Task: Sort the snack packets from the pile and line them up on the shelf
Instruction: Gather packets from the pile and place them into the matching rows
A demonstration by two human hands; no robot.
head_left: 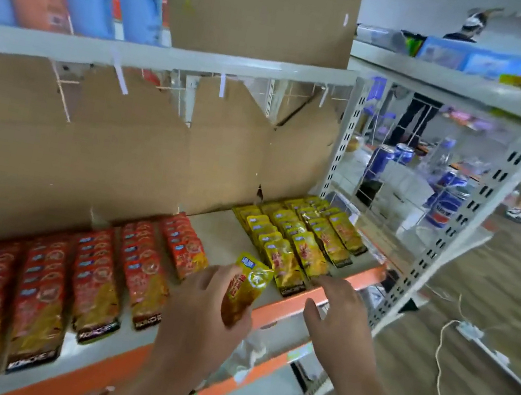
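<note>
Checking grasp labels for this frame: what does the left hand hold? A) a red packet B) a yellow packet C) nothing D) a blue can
B: the left hand grips a yellow packet at the front of the shelf, and the right hand beside it is spread and holds nothing.

Red packets (92, 275) and yellow packets (300, 239) lie on a pale shelf (223, 243) with an orange front edge (288, 306), brown cardboard (122, 145) behind.
</note>
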